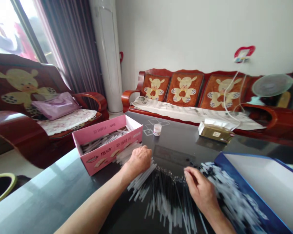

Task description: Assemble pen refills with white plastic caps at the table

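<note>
My left hand (pixel 139 159) is closed, knuckles up, over a row of translucent plastic sticks (pixel 143 178) beside the pink box (pixel 117 148). Its fingertips are hidden, so what they hold cannot be made out. My right hand (pixel 202 188) is curled with thumb and forefinger together, at the right end of a fan of thin dark rods with pale, clear ends (pixel 169 208). Anything pinched there is too small to name. To its right lies a heap of small clear plastic pieces (pixel 230 191). More pale sticks (pixel 104 139) lie inside the pink box.
The dark glossy table (pixel 95 201) carries a small round jar (pixel 157 129), a gold tissue box (pixel 215 131) and an open blue box (pixel 261 175) at the right. Beyond stand a wooden sofa (pixel 166 113) and a wooden armchair (pixel 48 146). A small fan (pixel 272 85) is at the far right.
</note>
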A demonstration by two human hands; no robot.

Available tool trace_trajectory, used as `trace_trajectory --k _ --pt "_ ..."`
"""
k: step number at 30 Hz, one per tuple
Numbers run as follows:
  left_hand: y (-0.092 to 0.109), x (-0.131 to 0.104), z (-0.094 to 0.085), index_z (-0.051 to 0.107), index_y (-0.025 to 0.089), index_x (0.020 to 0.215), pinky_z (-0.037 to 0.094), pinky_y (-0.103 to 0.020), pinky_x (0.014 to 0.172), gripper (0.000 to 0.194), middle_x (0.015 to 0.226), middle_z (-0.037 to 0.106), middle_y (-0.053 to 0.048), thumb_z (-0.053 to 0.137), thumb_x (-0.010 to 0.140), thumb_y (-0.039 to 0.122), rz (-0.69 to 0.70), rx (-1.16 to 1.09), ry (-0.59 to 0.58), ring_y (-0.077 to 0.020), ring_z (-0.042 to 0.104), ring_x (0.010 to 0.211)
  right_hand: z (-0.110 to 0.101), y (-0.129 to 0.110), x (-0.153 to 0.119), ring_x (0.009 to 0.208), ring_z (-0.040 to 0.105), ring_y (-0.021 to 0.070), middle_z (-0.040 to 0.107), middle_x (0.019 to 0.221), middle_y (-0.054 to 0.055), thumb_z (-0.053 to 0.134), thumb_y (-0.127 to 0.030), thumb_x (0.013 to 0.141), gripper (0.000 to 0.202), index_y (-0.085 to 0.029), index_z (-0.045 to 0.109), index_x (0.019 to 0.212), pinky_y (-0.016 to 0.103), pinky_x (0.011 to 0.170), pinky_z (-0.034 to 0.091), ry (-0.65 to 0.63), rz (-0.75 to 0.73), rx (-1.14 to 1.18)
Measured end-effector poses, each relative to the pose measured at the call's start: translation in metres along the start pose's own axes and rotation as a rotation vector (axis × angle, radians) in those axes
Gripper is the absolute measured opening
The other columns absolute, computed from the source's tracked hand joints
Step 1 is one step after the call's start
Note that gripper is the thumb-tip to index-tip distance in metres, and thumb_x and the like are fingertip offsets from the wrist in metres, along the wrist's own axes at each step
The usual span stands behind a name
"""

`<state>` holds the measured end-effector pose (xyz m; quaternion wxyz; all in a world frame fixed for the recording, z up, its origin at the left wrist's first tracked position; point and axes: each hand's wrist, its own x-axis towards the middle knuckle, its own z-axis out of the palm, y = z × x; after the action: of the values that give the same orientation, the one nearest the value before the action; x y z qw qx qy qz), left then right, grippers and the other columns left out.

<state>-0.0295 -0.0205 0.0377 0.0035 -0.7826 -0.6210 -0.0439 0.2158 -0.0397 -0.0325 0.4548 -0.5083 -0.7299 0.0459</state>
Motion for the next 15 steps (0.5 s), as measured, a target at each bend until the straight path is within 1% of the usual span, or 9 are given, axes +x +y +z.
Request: trace_trajectory --k 2,3,6,9,11,12,13,15 --pt "0.001 -0.001 -0.001 0.063 0.016 0.091 0.051 -0.032 0.074 0.020 0.092 0.063 -0.011 0.047 0.081 0.023 0.010 -0.019 0.012 -0.0219 0.064 0.086 0.009 0.003 -0.009 0.070 0.068 0.0185 0.072 0.080 0.006 0.048 -0.041 0.085 0.026 -0.021 0.064 0.087 0.025 0.066 0.053 -0.011 0.009 0.069" --pt "0.002 -0.001 -0.001 0.063 0.016 0.091 0.051 -0.031 0.073 0.021 0.092 0.063 -0.011 0.047 0.082 0.024 0.015 -0.029 0.023 -0.0219 0.064 0.086 0.010 0.005 -0.011 0.067 0.069 0.0184 0.072 0.078 0.006 0.049 -0.042 0.084 0.027 -0.020 0.065 0.089 0.025 0.065 0.054 -0.007 0.048 0.090" --pt "0.003 -0.001 -0.004 0.063 0.016 0.091 0.051 -0.031 0.071 0.021 0.091 0.063 -0.009 0.046 0.082 0.026 0.010 -0.053 0.062 -0.0216 0.064 0.083 0.005 0.010 -0.011 0.061 0.069 0.0186 0.072 0.072 0.005 0.050 -0.047 0.082 0.033 -0.019 0.066 0.091 0.023 0.060 0.055 0.031 0.204 0.129" --pt "-0.004 0.001 -0.016 0.064 0.017 0.091 0.051 -0.029 0.071 0.022 0.090 0.064 -0.009 0.045 0.083 0.027 -0.018 -0.060 0.094 -0.0203 0.065 0.082 0.000 0.012 -0.007 0.060 0.069 0.0200 0.072 0.067 0.006 0.052 -0.053 0.077 0.039 -0.019 0.067 0.088 0.023 0.057 0.056 0.033 0.315 0.169" --pt "-0.018 0.005 -0.030 0.065 0.018 0.093 0.050 -0.028 0.073 0.024 0.092 0.065 -0.009 0.044 0.084 0.027 -0.061 -0.034 0.103 -0.0197 0.064 0.085 0.000 0.012 -0.006 0.058 0.069 0.0209 0.072 0.066 0.006 0.053 -0.056 0.074 0.042 -0.019 0.068 0.086 0.024 0.055 0.056 0.031 0.344 0.201" --pt "-0.028 0.007 -0.038 0.065 0.018 0.094 0.050 -0.029 0.076 0.025 0.094 0.066 -0.010 0.044 0.085 0.028 -0.095 -0.008 0.102 -0.0201 0.064 0.088 0.000 0.013 -0.006 0.058 0.069 0.0212 0.072 0.066 0.006 0.054 -0.056 0.072 0.042 -0.019 0.068 0.084 0.024 0.054 0.056 0.032 0.346 0.212" --pt "-0.041 0.010 -0.046 0.065 0.018 0.096 0.049 -0.029 0.079 0.027 0.097 0.066 -0.010 0.043 0.086 0.029 -0.147 0.023 0.081 -0.0203 0.064 0.092 0.001 0.013 -0.006 0.058 0.069 0.0215 0.072 0.066 0.006 0.055 -0.056 0.071 0.041 -0.019 0.068 0.083 0.024 0.054 0.056 0.030 0.342 0.217" --pt "-0.072 0.015 -0.064 0.067 0.016 0.097 0.049 -0.032 0.080 0.030 0.098 0.067 -0.014 0.044 0.085 0.031 -0.238 0.058 0.061 -0.0236 0.064 0.093 0.002 0.012 -0.007 0.059 0.070 0.0219 0.073 0.067 0.006 0.055 -0.055 0.071 0.039 -0.020 0.068 0.082 0.024 0.054 0.056 0.028 0.324 0.212"
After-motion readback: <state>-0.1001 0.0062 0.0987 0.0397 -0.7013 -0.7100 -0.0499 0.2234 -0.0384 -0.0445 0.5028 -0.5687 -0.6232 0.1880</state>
